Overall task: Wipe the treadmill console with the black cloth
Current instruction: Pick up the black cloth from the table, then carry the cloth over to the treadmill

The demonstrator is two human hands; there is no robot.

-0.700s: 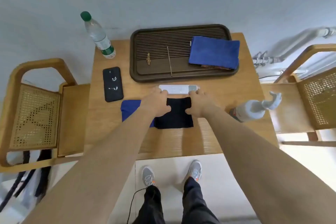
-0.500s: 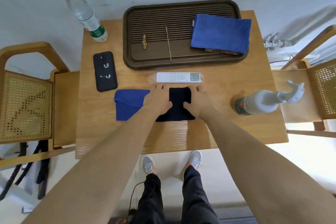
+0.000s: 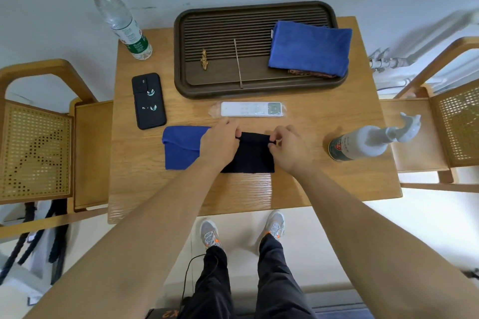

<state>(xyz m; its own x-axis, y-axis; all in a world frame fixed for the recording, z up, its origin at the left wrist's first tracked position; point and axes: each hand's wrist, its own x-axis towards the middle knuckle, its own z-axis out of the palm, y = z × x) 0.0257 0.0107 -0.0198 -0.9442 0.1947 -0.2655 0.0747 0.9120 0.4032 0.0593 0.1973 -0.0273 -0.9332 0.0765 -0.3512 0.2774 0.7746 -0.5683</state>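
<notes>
Since the cloth [image 3: 250, 154] is thin, soft and light, I judge it will drape and sag the moment it leaves the worktop [image 3: 324, 184] — nothing stiff in it to hold a shape. It lies a little in from the near edge of the worktop, about midway between the left and right edges, its left part overlapping a blue cloth [image 3: 182, 146]. My left hand [image 3: 220, 141] pinches its far left corner, fingers closed on the fabric; my right hand [image 3: 289, 147] pinches the far right corner the same way, so the far hem is raised and bunched into a small roll between them while the near part rests flat.

The corners are the sensible hold for lifting or shaking it open. For wiping, I would rather gather it into a pad under the palm, since a loose hem would flap and drag. It should not slip from the fingers — the weave looks grippy — and nothing about it is fragile.

A remote [image 3: 251, 109] sits just beyond my hands. No treadmill console shows in this view.
</notes>
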